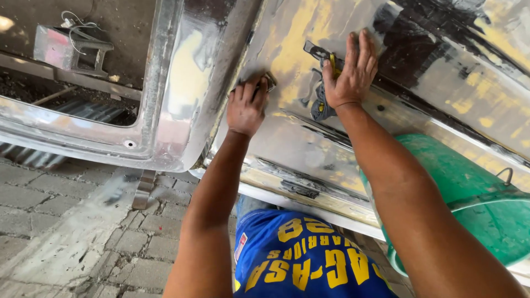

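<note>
The left hand [247,106], fingers curled, pinched a small dark sanding block [269,81] against the bare, yellow-patched metal car door panel [309,143], while at three o'clock the right hand [351,72] pressed flat, fingers together, apparently bracing.

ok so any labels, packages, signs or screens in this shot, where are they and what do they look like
No package, sign or screen shows.
Printed shirt: bottom centre, on the person; blue cloth with yellow lettering and a small white, red-edged patch at its left.
Bucket: lower right, round, green, no label showing.
Car panel: bare sanded metal with yellow filler patches, unlabelled.
</note>
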